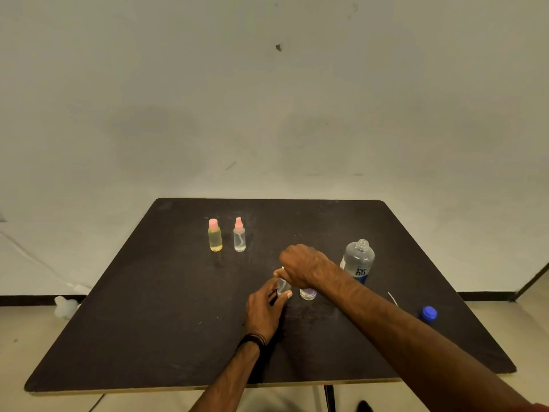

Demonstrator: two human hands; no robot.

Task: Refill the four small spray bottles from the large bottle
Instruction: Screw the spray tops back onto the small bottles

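Hands meet mid-table (178, 337): left hand (264, 310) grips a small clear spray bottle (283, 286), right hand (306, 266) curled over its top. Large bottle (358, 261) stands uncapped just right; another small bottle (308, 293) sits between

Small spray bottles in view: 4. Two stand apart at the far left w/ pink tops, 1 w/ yellow liquid (214, 235), 1 clear (239, 235). A 3rd, clear (283, 285), sits between the two hands, mostly hidden. A 4th (308, 293) shows only its base under the right wrist. Large bottles: 1, clear w/ "re-nu" label (357, 261), neck uncapped. Blue caps: 1 (428, 313), loose near the table's right edge. Hands: 2, left hand (263, 311) & right hand (306, 264). Tables: 1, dark top (166, 322). On the floor at left, 1 whitish object (65, 306), kind unclear.
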